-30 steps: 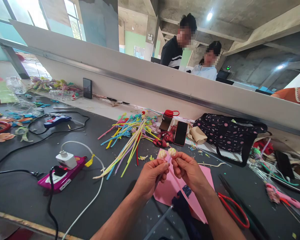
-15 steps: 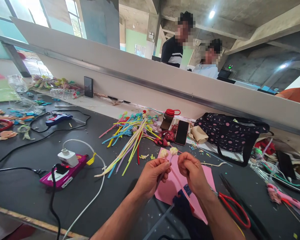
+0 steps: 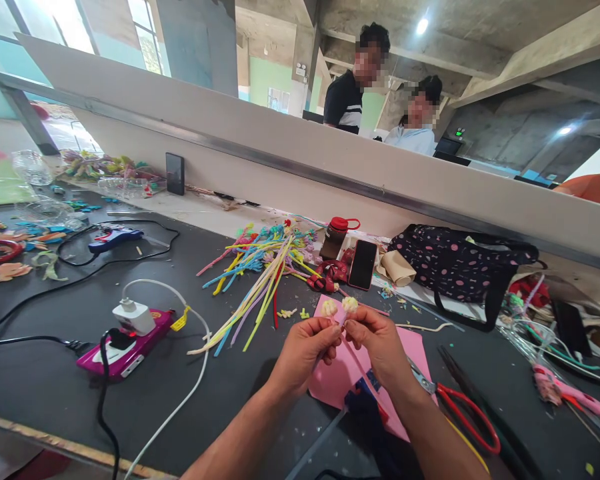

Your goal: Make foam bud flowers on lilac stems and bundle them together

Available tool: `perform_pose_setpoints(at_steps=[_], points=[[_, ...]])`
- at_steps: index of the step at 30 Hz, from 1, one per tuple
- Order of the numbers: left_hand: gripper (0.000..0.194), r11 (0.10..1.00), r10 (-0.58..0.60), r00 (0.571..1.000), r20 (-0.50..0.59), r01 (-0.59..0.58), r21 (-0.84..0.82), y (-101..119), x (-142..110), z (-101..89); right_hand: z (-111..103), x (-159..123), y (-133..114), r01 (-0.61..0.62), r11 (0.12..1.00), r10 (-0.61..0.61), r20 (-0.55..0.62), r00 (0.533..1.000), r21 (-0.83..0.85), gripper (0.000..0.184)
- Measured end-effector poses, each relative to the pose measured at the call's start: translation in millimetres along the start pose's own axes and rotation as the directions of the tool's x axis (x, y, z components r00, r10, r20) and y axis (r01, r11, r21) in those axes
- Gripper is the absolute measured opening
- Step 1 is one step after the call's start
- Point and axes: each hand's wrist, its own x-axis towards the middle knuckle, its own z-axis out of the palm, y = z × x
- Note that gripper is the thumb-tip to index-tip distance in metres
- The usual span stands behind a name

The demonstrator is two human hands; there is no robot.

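My left hand (image 3: 303,350) pinches pink stems just under two cream pipe-cleaner flowers (image 3: 349,305) that stand side by side. Close against it, my right hand (image 3: 377,340) is closed, thumb and fingertips pinching the stem below the right-hand flower. One pink stem (image 3: 361,370) runs down between my wrists. Beneath both hands lies a pink sheet (image 3: 415,347), partly covered by a dark blue tool, probably a glue gun (image 3: 363,400), with a glue stick at its rear. Red-handled scissors (image 3: 467,413) lie beside my right forearm.
Multicoloured pipe cleaners (image 3: 260,280) are heaped at the centre, near a phone (image 3: 363,265) and a red-lidded bottle (image 3: 334,239). A purple power strip (image 3: 130,353) with cables lies left. A patterned bag (image 3: 450,267) and a pink glue gun (image 3: 570,390) are right. People stand beyond the partition.
My right hand has moved left to the flowers, its fingers now pinching the stem beside my left hand. The left hand stays nearly in place.
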Motion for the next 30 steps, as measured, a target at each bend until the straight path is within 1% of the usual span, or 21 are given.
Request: perform_pose_setpoints(at_steps=[3, 5, 8, 10, 12, 14, 16, 18, 19, 22, 25, 28, 30], points=[[0.023, 0.999, 0.022, 1.0, -0.013, -0.022, 0.024, 0, 0, 0.0, 0, 0, -4, 0.008, 0.999, -0.009, -0.013, 1.0, -0.044, 0.012], [0.024, 0.999, 0.022, 0.999, -0.022, -0.022, 0.032, 1, 0, 0.1, -1, 0, -6, 0.026, 0.999, -0.028, -0.052, 0.998, -0.032, 0.012], [0.023, 1.0, 0.012, 0.999, -0.035, -0.012, 0.018, 2, 0, 0.1, -6, 3, -7, 0.064, 0.997, -0.057, -0.151, 0.987, 0.038, 0.013], [0.023, 1.0, 0.003, 0.999, -0.04, -0.003, 0.0, 2, 1, 0.0, -12, 6, -7, 0.061, 0.993, -0.039, -0.201, 0.979, 0.102, 0.012], [0.023, 1.0, -0.002, 0.999, -0.039, 0.001, -0.017, 2, 1, -0.3, -17, 9, -6, 0.044, 0.983, -0.006, -0.21, 0.978, 0.177, 0.011], [0.022, 0.999, -0.002, 0.999, -0.037, 0.001, -0.034, 1, 2, -0.7, -20, 12, -5, 0.024, 0.97, 0.021, -0.184, 0.983, 0.242, 0.011], [0.022, 0.999, 0.0, 1.0, -0.031, -0.001, -0.043, 1, 2, -1.2, -21, 14, -4, 0.009, 0.962, 0.036, -0.162, 0.986, 0.272, 0.012], [0.022, 0.999, 0.0, 1.0, -0.027, -0.002, -0.052, 1, 2, -1.7, -24, 16, -4, 0.013, 0.956, 0.04, -0.174, 0.984, 0.293, 0.012], [0.021, 0.998, -0.001, 1.0, -0.027, 0.0, -0.057, 1, 2, -1.9, -28, 18, -4, 0.028, 0.95, 0.037, -0.2, 0.979, 0.311, 0.01], [0.02, 0.997, -0.009, 0.999, -0.04, 0.006, -0.074, 3, 1, -2.4, -47, 23, -6, 0.115, 0.91, 0.025, -0.329, 0.944, 0.399, 0.007], [0.02, 0.996, -0.007, 0.999, -0.044, 0.004, -0.087, 4, 1, -2.6, -76, 28, -10, 0.21, 0.856, 0.036, -0.459, 0.888, 0.473, 0.011], [0.021, 0.996, -0.008, 0.999, -0.043, 0.004, -0.094, 3, 1, -2.4, -101, 31, -12, 0.269, 0.805, 0.061, -0.524, 0.849, 0.529, 0.011], [0.021, 0.996, -0.01, 0.999, -0.047, 0.006, -0.094, 2, 2, -2.2, -108, 31, -12, 0.281, 0.783, 0.07, -0.528, 0.847, 0.555, 0.012]])
